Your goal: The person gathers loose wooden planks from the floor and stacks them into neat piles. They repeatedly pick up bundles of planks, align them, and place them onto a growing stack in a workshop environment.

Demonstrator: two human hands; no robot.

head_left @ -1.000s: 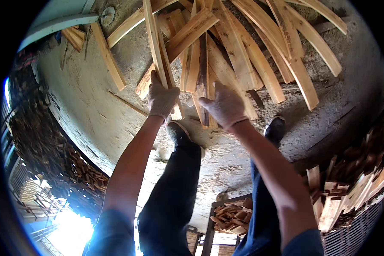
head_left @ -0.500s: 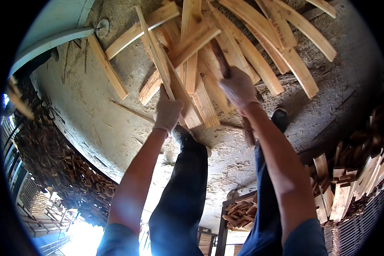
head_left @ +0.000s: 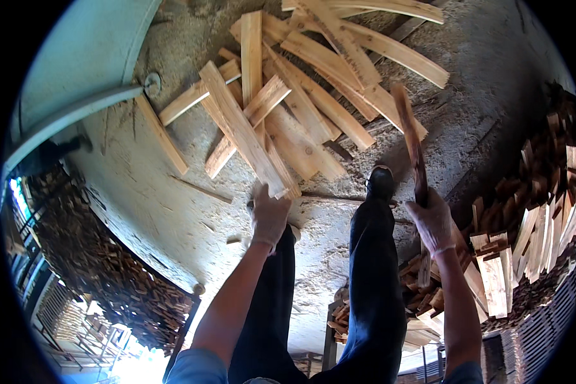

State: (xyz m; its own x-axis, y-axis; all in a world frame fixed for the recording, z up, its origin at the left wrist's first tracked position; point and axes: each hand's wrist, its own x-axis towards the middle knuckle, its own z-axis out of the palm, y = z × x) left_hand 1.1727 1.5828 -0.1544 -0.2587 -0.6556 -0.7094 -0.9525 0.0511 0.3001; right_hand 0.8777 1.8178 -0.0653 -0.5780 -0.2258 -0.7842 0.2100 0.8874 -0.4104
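Note:
My left hand (head_left: 270, 219), in a pale glove, is closed on the near end of a light wooden plank (head_left: 240, 125). That plank slants up and left across the loose pile, its broad face showing. My right hand (head_left: 432, 221), also gloved, is wrapped round a dark, bark-coloured wooden slat (head_left: 408, 131). The slat stands off to the right of the pile, and its lower part comes out below my fist. Other pale planks (head_left: 333, 99) lie crossed on the dusty floor beyond my feet.
Stacked wood pieces (head_left: 493, 275) fill the right side. A large heap of short scraps (head_left: 102, 256) lies at the left. At the upper left is a pale green panel with a curved metal edge (head_left: 77, 112). My shoe (head_left: 381, 182) is close to the pile.
My right hand has moved right and nearer to me, taking the dark slat away from the pile. The plank in my left hand has turned from its narrow edge to its broad face.

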